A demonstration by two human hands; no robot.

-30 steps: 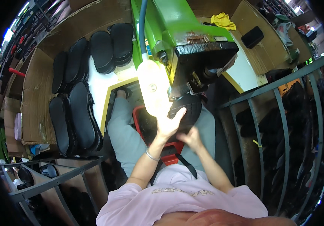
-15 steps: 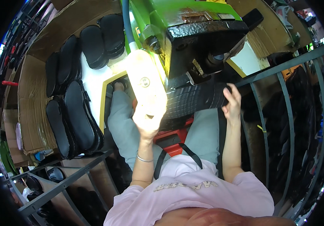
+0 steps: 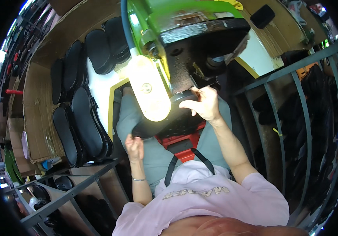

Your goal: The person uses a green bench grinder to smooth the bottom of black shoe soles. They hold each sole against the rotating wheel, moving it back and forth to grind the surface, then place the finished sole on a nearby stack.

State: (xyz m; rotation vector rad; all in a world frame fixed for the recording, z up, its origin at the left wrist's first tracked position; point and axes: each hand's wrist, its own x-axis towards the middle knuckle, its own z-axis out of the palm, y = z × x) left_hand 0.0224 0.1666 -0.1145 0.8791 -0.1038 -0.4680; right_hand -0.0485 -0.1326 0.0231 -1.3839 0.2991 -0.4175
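Note:
A black shoe sole [image 3: 143, 129] slants across my lap beneath the black head [image 3: 204, 43] of a green machine [image 3: 192, 13]. Its near left end is pinched in my left hand [image 3: 134, 148], fingers closed. My right hand [image 3: 204, 104] grips the far right end, thumb lying on top, close under the machine's working part [image 3: 202, 78]. A lit white lamp [image 3: 149, 88] on a blue-grey hose hangs between me and the sole and hides its middle.
Several black soles [image 3: 87, 122] stand on a white board with a yellow edge at left, backed by a cardboard box [image 3: 39, 114]. Metal rails [image 3: 68, 192] run at both sides; dark pieces fill the right rack [image 3: 322, 106]. A red stool [image 3: 182, 147] shows between my legs.
My left hand has drawn back from behind the lamp toward me. My right hand has moved left and now grips the sole, which is tilted, its left end nearer me.

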